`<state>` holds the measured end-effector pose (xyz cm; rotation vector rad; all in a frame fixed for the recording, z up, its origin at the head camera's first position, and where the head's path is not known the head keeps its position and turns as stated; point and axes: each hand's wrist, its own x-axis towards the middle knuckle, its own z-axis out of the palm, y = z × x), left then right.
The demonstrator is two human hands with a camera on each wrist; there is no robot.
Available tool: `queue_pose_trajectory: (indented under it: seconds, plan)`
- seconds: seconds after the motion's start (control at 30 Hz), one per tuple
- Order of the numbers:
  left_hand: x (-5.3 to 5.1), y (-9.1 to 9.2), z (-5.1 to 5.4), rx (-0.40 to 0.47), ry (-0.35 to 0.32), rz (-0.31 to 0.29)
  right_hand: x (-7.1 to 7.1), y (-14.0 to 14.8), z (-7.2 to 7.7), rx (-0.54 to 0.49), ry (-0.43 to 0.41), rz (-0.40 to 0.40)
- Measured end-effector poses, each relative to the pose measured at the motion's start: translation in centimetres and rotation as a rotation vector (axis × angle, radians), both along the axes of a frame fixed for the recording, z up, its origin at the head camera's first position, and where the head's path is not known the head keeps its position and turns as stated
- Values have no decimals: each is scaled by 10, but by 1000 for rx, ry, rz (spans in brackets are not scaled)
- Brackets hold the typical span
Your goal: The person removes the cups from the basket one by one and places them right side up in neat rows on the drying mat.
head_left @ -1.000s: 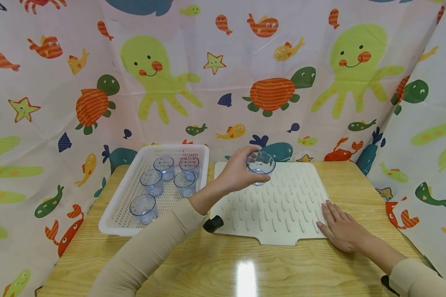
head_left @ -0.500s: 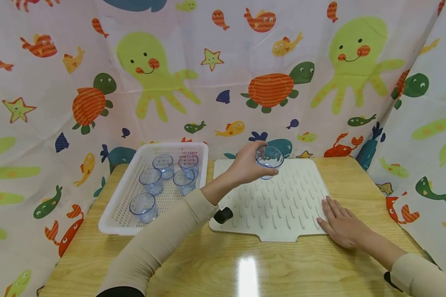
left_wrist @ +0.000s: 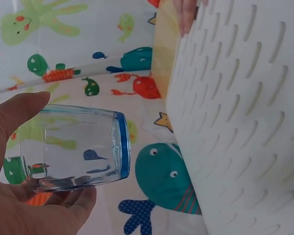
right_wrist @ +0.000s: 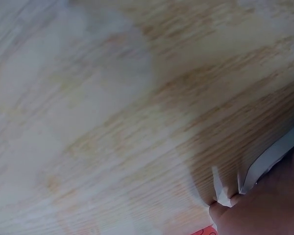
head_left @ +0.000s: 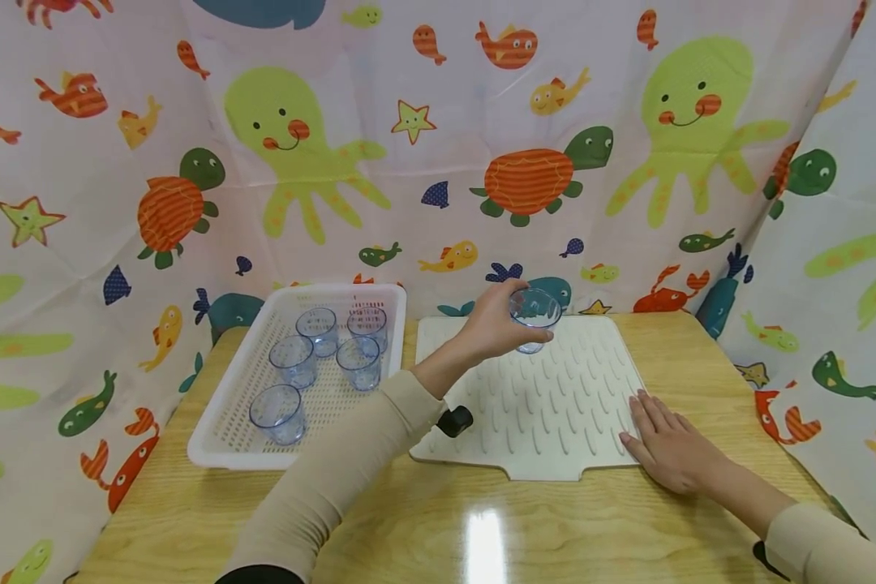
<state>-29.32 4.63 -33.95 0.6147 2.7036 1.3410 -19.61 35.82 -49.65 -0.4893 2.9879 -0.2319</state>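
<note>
My left hand [head_left: 491, 326] holds a clear, blue-tinted drinking glass [head_left: 536, 310] over the back part of a white ridged mat [head_left: 533, 442], with its wide mouth upward. In the left wrist view, the thumb lies along one side of the glass [left_wrist: 78, 142] and the fingers curl round the other; a gap shows between glass and mat. My right hand [head_left: 670, 448] rests flat with straight fingers at the mat's right edge, partly on the table. The right wrist view shows only part of that hand [right_wrist: 264, 210], dim and blurred.
To the left stands a white perforated plastic basket [head_left: 222, 456] with several similar glasses [head_left: 277, 415] in it, mouths up. The wooden table [head_left: 380, 519] runs in front of the mat. A curtain [head_left: 423, 73] printed with sea animals hangs behind and at both sides.
My left hand has carried the glass a little to the right over the mat, slowing in the last half second. The right hand stays in place. The head view has shifted slightly.
</note>
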Motion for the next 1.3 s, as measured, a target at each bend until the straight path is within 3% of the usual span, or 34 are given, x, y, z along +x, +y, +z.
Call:
queue_pose_trajectory:
  seconds: [0.23, 0.4, 0.73, 0.93, 1.07, 1.3]
  plan:
    - [-13, 13, -12, 71, -73, 78, 1, 0, -1, -12, -2, -6]
    - [-23, 23, -22, 93, -91, 129, -1, 1, 0, 3, 19, -6]
    - [-39, 39, -47, 140, -146, 140, 3, -2, 2, 0, 42, -7]
    - [-51, 49, -60, 124, -127, 155, 1, -3, 2, 10, 50, -8]
    - [-63, 64, -69, 103, -102, 168, -1, 1, 4, 1, 43, -19]
    - [-74, 78, -97, 76, -104, 192, 1, -3, 2, 2, 14, -22]
